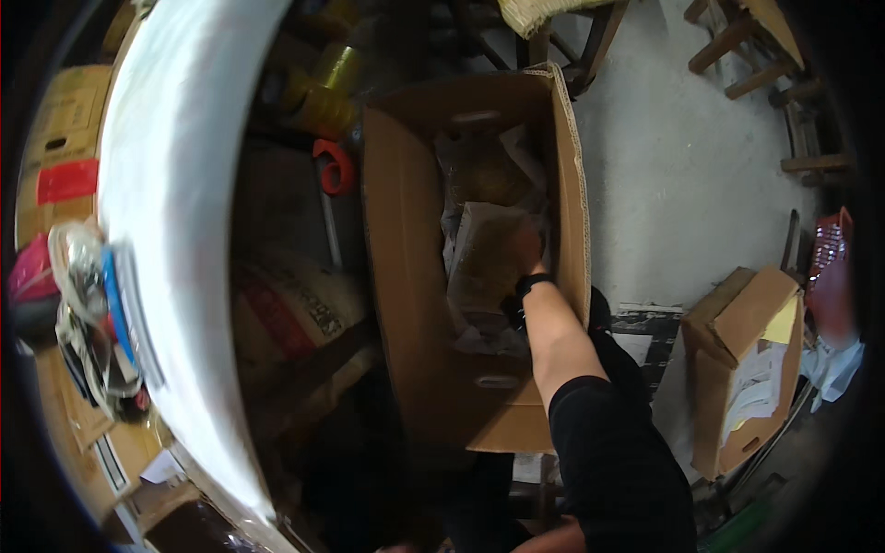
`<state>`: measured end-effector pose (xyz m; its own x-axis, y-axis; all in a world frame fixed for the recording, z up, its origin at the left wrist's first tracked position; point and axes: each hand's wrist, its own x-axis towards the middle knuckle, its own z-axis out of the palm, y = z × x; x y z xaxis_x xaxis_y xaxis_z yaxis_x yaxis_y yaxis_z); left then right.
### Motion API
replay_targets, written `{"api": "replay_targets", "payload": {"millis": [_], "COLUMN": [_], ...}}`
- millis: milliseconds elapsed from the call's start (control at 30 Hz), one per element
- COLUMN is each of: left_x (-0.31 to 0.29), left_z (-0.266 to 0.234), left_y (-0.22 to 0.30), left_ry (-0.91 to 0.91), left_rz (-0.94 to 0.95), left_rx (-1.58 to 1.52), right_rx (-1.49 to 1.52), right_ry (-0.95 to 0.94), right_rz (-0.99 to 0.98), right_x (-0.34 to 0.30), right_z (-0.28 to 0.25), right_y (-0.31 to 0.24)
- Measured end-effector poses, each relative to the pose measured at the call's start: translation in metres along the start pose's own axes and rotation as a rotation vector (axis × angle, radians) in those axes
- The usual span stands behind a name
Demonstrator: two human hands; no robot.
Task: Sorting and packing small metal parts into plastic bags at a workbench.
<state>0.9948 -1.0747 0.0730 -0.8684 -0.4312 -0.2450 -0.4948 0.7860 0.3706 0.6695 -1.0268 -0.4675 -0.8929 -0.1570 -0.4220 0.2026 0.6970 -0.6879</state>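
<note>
My right hand (pixel 527 247) reaches deep into a tall open cardboard box (pixel 406 313), with a black band at its wrist. It is at the right side of a clear plastic-wrapped package (pixel 489 253) with brownish contents. The fingers are dim and blurred, so their grip does not show. Just beyond lies a second wrapped package (pixel 493 175), also brown inside. Loose clear plastic surrounds both on the box floor. My left hand does not show clearly; small patches of skin at the lower edge cannot be made out.
A white-covered surface (pixel 180 184) runs along the left. Beside the box are a red-handled tool (pixel 336 168), yellow tape rolls (pixel 332 92) and a printed sack (pixel 300 304). Wooden stools (pixel 737 46) stand at the far right; a smaller carton (pixel 742 369) with papers is nearer.
</note>
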Motion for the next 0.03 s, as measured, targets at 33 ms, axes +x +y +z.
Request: {"api": "replay_targets", "payload": {"millis": [33], "left_x": [0.0163], "left_z": [0.0032], "left_y": [0.0054], "left_ry": [-0.034], "left_rz": [0.022], "left_rx": [0.015], "right_rx": [-0.130], "right_ry": [-0.118], "right_rz": [0.045], "right_x": [0.0086], "right_z": [-0.0358], "right_y": [-0.0065]}}
